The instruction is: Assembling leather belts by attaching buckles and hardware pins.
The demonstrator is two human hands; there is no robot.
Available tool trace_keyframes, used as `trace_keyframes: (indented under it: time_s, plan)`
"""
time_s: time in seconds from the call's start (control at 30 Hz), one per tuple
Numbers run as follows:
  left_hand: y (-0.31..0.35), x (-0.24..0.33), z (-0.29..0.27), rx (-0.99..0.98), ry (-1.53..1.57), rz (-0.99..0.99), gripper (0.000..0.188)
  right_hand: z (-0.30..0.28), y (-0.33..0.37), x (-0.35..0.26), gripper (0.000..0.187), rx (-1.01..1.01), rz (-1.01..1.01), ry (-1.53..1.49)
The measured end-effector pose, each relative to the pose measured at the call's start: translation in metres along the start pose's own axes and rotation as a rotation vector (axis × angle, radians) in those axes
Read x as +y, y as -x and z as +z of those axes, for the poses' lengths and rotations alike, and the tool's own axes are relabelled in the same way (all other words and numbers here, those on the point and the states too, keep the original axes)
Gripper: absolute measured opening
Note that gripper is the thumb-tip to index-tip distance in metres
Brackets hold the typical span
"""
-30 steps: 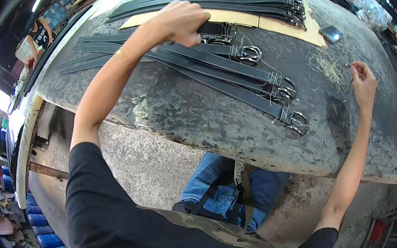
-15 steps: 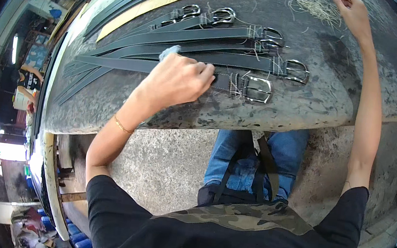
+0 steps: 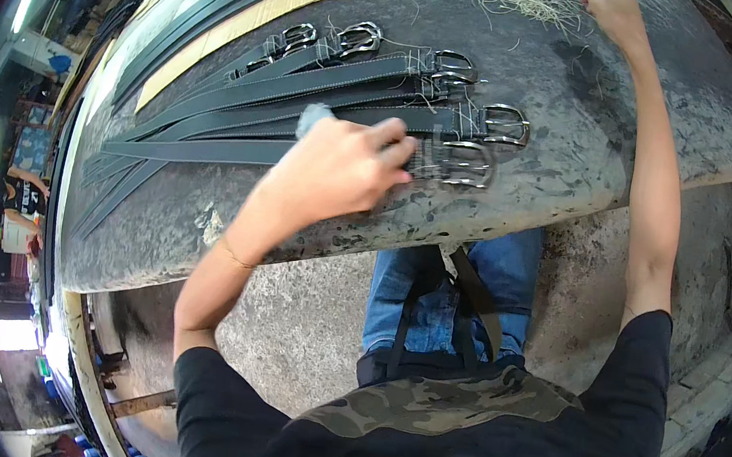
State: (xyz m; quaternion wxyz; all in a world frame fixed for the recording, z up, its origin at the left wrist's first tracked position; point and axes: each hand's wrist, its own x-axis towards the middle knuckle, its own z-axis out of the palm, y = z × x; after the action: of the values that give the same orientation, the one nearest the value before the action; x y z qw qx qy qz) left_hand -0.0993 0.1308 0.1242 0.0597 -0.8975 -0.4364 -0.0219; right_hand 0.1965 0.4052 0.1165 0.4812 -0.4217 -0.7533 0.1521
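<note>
My left hand [image 3: 337, 170] is closed over the buckle end of the nearest black leather belt [image 3: 211, 151], its fingers curled around the strap. That belt's silver buckle [image 3: 467, 164] shows just right of my fingers, smeared by motion. A pale blue scrap of cloth or wrap [image 3: 314, 118] sticks up behind the hand; whether the hand holds it is unclear. At the far right, my right hand [image 3: 613, 14] is pinched beside a pile of loose pale threads [image 3: 527, 0]. A tiny dark item sits at its fingertips, too small to name.
Several more black belts [image 3: 312, 76] fan across the worn dark table [image 3: 575, 163], their buckles to the right and loose threads at the stitching. Behind them lie a cardboard strip [image 3: 254, 27] and long black straps [image 3: 220, 5]. Another person [image 3: 26, 194] stands far left.
The view has shifted, moving the scene leftward. Relative to the other belts, my left hand and the nearest belt's buckle have moved right. My right hand stays near the thread pile.
</note>
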Motion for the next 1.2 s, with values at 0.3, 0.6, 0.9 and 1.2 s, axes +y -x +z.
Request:
trace_keyframes:
  time_s: [0.3, 0.6, 0.9, 1.2]
  plan:
    - [0.004, 0.048, 0.026, 0.577, 0.171, -0.267, 0.032, -0.058, 0.113, -0.042, 0.021, 0.106, 0.258, -0.441]
    - [0.062, 0.078, 0.053, 0.452, 0.116, -0.605, 0.043, -0.086, 0.244, -0.048, 0.011, 0.423, 0.322, -0.274]
    - [0.062, 0.075, 0.053, 0.491, 0.237, -0.529, 0.038, -0.061, 0.262, -0.028, 0.018, 0.347, -0.150, 0.330]
    - [0.048, 0.091, 0.048, 0.546, 0.049, -0.784, 0.043, -0.068, 0.264, -0.042, 0.013, 0.475, 0.138, 0.063]
